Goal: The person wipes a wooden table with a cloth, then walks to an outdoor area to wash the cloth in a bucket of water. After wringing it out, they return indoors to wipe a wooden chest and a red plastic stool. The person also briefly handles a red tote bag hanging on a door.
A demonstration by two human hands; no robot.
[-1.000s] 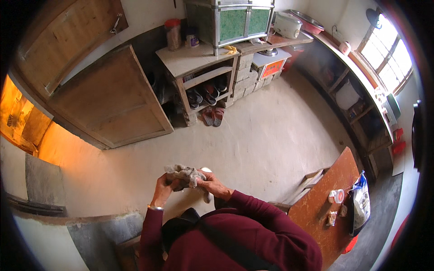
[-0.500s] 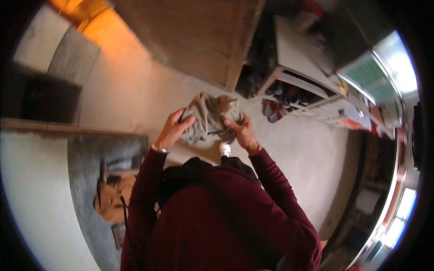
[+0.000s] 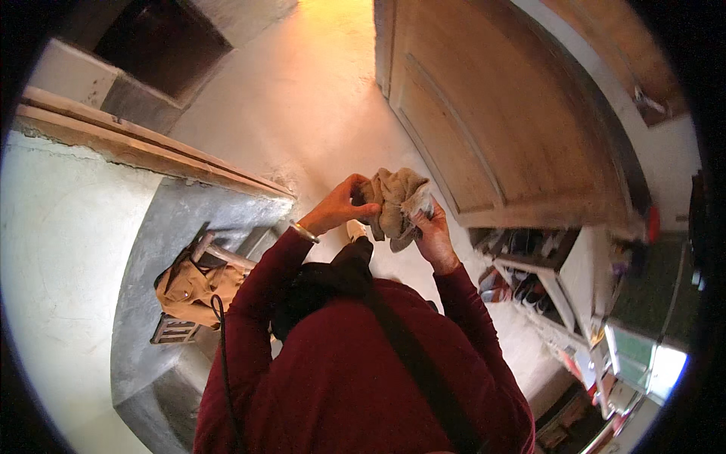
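tan cloth (image 3: 393, 203) | bunched between left hand (image 3: 342, 206) | right hand (image 3: 431, 233)

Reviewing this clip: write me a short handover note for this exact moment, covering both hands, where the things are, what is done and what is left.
Left hand: grips the left side of the bunched tan cloth, fingers closed on it.
Right hand: holds the cloth's right and lower edge.
Cloth: held in front of the chest, off every surface, crumpled, not folded flat.
Nearby: a tan garment lies on the grey ledge at the left; wooden door ahead.
Done: cloth in hand.
Left: cloth not yet smoothed, folded or set down.
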